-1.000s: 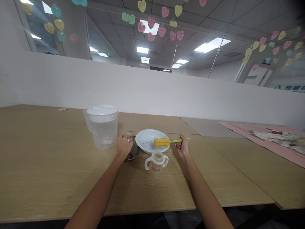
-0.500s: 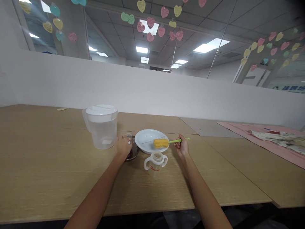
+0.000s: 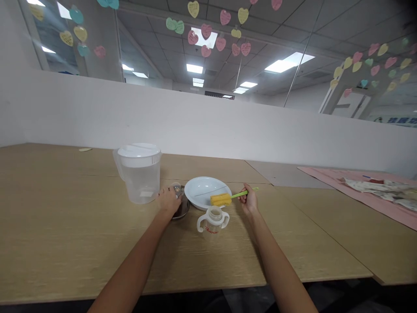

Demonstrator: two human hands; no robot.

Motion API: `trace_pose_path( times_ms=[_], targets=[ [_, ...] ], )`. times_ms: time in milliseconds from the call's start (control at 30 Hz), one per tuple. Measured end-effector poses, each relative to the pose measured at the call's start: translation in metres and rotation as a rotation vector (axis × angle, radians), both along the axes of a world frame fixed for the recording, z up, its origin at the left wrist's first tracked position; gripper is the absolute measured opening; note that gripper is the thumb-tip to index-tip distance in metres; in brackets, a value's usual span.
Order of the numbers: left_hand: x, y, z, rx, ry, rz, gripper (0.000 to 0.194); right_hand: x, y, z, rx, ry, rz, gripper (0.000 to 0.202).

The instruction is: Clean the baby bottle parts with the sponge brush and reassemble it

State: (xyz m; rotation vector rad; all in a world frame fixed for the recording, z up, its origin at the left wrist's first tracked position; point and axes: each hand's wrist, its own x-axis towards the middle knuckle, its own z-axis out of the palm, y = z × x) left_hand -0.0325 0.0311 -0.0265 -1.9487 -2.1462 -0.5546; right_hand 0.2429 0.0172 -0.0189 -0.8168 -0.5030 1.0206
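My right hand [image 3: 249,200] is closed around the green handle of a bottle brush [image 3: 221,199]. Its yellow sponge head rests over the right side of a white bowl [image 3: 195,186], which has a thin straight line across its inside. My left hand [image 3: 168,201] reaches over a dark round tray [image 3: 185,209], fingers curled about a small clear rounded piece [image 3: 177,188]; its exact kind is partly hidden by the fingers. In front of the bowl, a clear baby bottle [image 3: 213,221] with two white handles and red lettering stands upright, its top uncapped.
A clear pitcher [image 3: 141,180] with a white lid stands left of my left hand. A pink cloth [image 3: 319,176] with crumpled fabric on it lies at the far right. Behind the wooden table [image 3: 81,234] runs a white wall [image 3: 208,126] below glass panels.
The brush has tilted slightly, its sponge head dipping a little lower and shifting right over the bowl. My left hand stays almost in place over the tray.
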Motion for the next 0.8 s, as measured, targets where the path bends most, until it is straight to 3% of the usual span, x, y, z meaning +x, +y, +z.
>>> trace_pose_path(
  times_ms=[233,667,733,800],
  targets=[
    [-0.001,0.000,0.003,0.032,0.009,0.000,0.028,0.001,0.002,0.000,-0.014,0.007,-0.008,0.033],
    [-0.003,-0.007,0.018,0.118,-0.032,-0.001,0.024,0.004,0.005,-0.003,-0.005,0.012,-0.009,0.031],
    [0.001,-0.010,0.024,0.231,-0.090,-0.079,0.024,0.006,0.006,-0.005,-0.007,0.006,-0.006,0.031],
    [0.008,-0.018,0.032,0.360,-0.165,-0.263,0.022,0.008,0.007,-0.006,-0.001,0.008,-0.007,0.032]
  ],
)
